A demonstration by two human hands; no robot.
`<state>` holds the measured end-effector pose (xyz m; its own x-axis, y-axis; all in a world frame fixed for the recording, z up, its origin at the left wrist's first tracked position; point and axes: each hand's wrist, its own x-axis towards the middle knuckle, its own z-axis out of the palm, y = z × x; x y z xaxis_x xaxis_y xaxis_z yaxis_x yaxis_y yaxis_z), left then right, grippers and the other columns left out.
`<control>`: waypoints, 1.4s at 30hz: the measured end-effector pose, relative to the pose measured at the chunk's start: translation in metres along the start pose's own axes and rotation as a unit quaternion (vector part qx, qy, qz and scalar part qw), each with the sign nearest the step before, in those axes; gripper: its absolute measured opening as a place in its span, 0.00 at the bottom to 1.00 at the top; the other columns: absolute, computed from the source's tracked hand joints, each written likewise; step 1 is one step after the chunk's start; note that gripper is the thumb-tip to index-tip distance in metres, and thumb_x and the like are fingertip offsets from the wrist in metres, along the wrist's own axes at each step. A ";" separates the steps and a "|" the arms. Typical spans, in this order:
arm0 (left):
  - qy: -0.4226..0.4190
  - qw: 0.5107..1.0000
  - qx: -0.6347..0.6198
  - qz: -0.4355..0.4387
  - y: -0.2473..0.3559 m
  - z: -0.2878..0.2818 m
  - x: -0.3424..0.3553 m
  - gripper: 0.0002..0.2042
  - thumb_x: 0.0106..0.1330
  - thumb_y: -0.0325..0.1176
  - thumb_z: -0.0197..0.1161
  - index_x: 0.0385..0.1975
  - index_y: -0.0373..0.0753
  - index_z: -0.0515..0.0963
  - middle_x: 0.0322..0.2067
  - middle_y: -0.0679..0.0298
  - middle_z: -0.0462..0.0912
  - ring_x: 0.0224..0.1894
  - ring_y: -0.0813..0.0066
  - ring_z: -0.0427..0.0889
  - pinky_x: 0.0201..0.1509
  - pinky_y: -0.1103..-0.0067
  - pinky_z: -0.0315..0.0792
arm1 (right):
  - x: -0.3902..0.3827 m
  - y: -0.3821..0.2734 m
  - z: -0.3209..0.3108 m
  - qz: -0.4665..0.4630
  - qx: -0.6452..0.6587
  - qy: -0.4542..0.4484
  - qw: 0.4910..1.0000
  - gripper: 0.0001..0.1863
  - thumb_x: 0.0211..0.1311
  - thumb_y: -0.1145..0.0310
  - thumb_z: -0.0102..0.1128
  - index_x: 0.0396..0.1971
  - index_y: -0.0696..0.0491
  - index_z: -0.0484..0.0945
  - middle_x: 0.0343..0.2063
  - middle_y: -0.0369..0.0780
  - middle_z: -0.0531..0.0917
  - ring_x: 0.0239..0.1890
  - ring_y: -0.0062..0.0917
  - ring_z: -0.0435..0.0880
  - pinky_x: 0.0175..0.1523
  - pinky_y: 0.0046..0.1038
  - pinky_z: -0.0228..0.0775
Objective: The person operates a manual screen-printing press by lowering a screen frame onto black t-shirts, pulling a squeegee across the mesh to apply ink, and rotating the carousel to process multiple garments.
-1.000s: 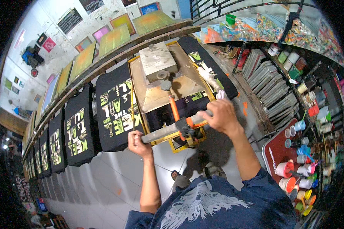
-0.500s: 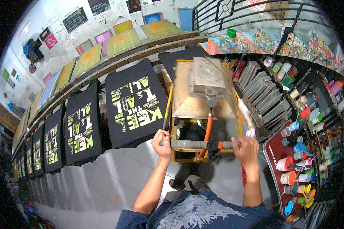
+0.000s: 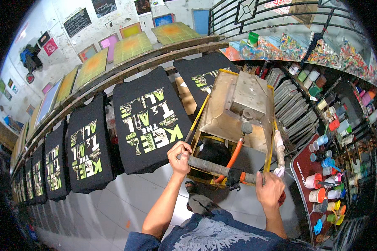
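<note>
With both hands I grip a tape-wrapped handlebar (image 3: 211, 166), its right end nearer my body. My left hand (image 3: 179, 159) is closed round the left end, and my right hand (image 3: 270, 188) is wrapped over the right end. The bar belongs to a yellow-framed cart (image 3: 197, 119) that carries a worn, flat board-like hood (image 3: 215, 115) with a metal box (image 3: 250, 94) on top. From a fitting on it, an orange hose (image 3: 233, 156) curves down to the bar. The cart's far left corner overlaps a printed black T-shirt (image 3: 203, 69); its underside is hidden.
Left of the cart, printed black T-shirts (image 3: 145, 121) lie in a long row along a wooden rail (image 3: 171, 48). Stacked frames (image 3: 295, 102) lean to the right. Nearer, a dark red table (image 3: 303, 159) holds several ink tubs (image 3: 313, 181). Grey floor tiles (image 3: 151, 196) show below.
The cart and handlebar have swung clockwise, the hood moving right and slightly nearer. My right hand has come down toward me. More of the far shirt's print now shows.
</note>
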<state>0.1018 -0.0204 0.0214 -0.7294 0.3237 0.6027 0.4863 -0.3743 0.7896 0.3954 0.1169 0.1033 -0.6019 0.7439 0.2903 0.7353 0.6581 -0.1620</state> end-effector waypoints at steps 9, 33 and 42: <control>-0.041 0.999 0.001 -0.013 -0.001 -0.012 0.003 0.22 0.69 0.37 0.60 0.17 0.36 0.59 0.25 0.53 0.78 0.26 0.68 0.77 0.30 0.75 0.70 | -0.004 0.002 0.026 -0.071 0.015 0.164 0.984 0.14 0.55 0.66 0.61 0.16 0.54 0.69 0.17 0.44 0.71 0.22 0.44 0.74 0.30 0.43 0.61; -0.127 0.991 -0.029 0.015 -0.010 -0.022 0.010 0.13 0.63 0.30 0.61 0.21 0.31 0.66 0.25 0.55 0.73 0.26 0.62 0.72 0.32 0.74 0.68 | -0.009 -0.014 0.046 0.009 -0.038 0.321 0.946 0.12 0.59 0.69 0.56 0.18 0.56 0.69 0.22 0.45 0.74 0.29 0.43 0.76 0.38 0.43 0.64; -0.118 0.992 -0.015 0.031 -0.007 -0.019 0.011 0.10 0.63 0.30 0.59 0.24 0.30 0.70 0.26 0.55 0.74 0.26 0.63 0.74 0.34 0.73 0.69 | -0.008 -0.013 0.046 0.000 -0.033 0.348 0.937 0.11 0.57 0.69 0.57 0.18 0.55 0.69 0.21 0.43 0.74 0.29 0.40 0.76 0.37 0.41 0.63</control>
<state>0.0811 -0.0302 0.0201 -0.5639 0.4928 0.6627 0.5088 -0.4248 0.7488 0.3762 0.1077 0.0596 -0.2697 0.4724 0.8391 0.7664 0.6329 -0.1100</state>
